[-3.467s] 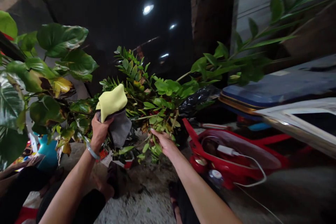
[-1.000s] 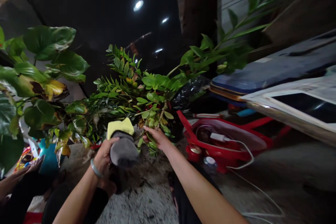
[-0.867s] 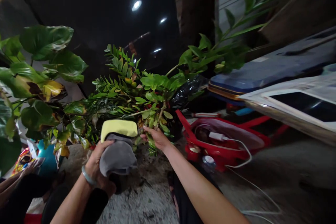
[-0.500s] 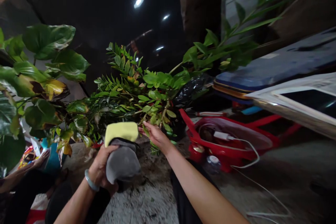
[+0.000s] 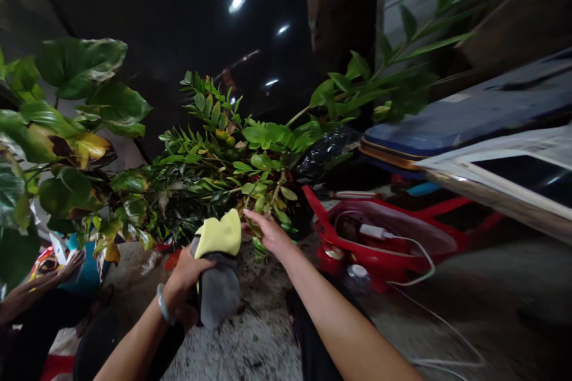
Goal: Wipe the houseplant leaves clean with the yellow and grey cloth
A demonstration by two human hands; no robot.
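Note:
My left hand (image 5: 185, 277), with a pale bracelet at the wrist, is closed round a folded cloth that is yellow on one side (image 5: 218, 235) and grey on the other (image 5: 218, 292). The cloth's yellow end points up towards the leaves. Beside it, my right hand (image 5: 271, 233) reaches to the low edge of a green potted plant (image 5: 263, 164). One leaf (image 5: 254, 226) lies between its thumb and fingers, which are partly hidden. The cloth's upper edge is close to the right fingertips; I cannot tell whether they touch.
A large-leaved plant (image 5: 74, 190) fills the left side. Another person's arm (image 5: 44, 286) shows at lower left. On the right stand a red basket (image 5: 384, 268) with a white cable (image 5: 429, 256), a clear bottle (image 5: 357, 280) and a blue board-like surface (image 5: 415, 131). A dark glossy panel (image 5: 179, 30) is behind.
My left hand has shifted slightly right with the cloth, whose yellow part is now bunched and nearer my right hand. The right hand stays at the leaf. At lower left, another person's arm has come into view.

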